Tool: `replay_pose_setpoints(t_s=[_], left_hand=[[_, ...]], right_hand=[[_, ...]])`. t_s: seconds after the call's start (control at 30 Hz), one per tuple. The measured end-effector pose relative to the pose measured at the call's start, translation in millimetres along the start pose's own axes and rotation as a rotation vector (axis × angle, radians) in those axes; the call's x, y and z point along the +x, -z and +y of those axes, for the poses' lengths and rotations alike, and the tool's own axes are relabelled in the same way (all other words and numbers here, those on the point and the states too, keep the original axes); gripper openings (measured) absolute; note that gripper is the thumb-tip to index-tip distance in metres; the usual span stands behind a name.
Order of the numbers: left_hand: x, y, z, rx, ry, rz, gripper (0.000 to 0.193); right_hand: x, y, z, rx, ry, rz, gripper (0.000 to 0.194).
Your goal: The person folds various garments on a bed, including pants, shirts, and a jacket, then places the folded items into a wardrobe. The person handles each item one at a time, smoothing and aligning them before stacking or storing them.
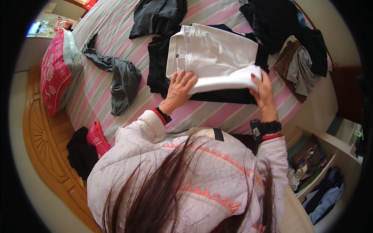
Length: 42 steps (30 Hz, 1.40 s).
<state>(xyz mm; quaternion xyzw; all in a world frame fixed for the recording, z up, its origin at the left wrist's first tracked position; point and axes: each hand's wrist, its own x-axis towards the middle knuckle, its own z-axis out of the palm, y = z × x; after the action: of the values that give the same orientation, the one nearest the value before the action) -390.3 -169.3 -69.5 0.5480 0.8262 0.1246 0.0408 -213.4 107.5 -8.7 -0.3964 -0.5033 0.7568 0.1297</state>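
A white garment (pixel 221 49), partly folded, lies on folded black clothing (pixel 157 64) on the bed. Its collar or band is at the left, and a strip along the near edge is turned over. My left hand (pixel 181 86) rests flat with spread fingers on the near left corner of the white garment. At the near right corner, my right hand (pixel 263 87) grips the turned edge between thumb and fingers.
Around lie a grey-green garment (pixel 125 78), dark grey clothing (pixel 158 14), a dark pile (pixel 276 23) and brown and beige clothing (pixel 297 67). Pink pillows (pixel 54 72) stand by the carved wooden headboard (pixel 43 137). An open drawer (pixel 332 163) holds clothes at lower right.
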Motion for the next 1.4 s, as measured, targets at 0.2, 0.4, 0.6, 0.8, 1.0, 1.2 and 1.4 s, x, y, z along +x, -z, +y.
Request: replay_pose_setpoints(t_s=[0.2,0.4,0.6,0.8,1.0,1.2,1.4], left_hand=[[19,26,-31,-0.453,0.240,0.047,0.031],[85,98,-104,-0.723,0.145,0.157,0.022],[168,192,-113,-0.759,0.164,0.234,0.026],[198,257,-97,-0.818,-0.046,0.260,0.020],[189,239,-82,-0.819,-0.050,0.268,0.018],[194,223,-79,-0.586,0.002,0.346,0.020],[157,246,-58,-0.506,-0.044,0.703,0.029]], right_hand=[[17,-21,-60,-0.016,0.111,-0.131,0.044],[55,-23,-98,-0.165,0.167,-0.249,0.021],[77,-36,-174,-0.138,0.338,-0.242,0.022],[58,-25,-248,-0.073,0.459,-0.316,0.026],[32,-10,-256,-0.128,0.529,-0.282,0.026],[48,-32,-225,-0.205,0.424,-0.127,0.021],[10,-42,-225,0.012,0.714,-0.270,0.026]])
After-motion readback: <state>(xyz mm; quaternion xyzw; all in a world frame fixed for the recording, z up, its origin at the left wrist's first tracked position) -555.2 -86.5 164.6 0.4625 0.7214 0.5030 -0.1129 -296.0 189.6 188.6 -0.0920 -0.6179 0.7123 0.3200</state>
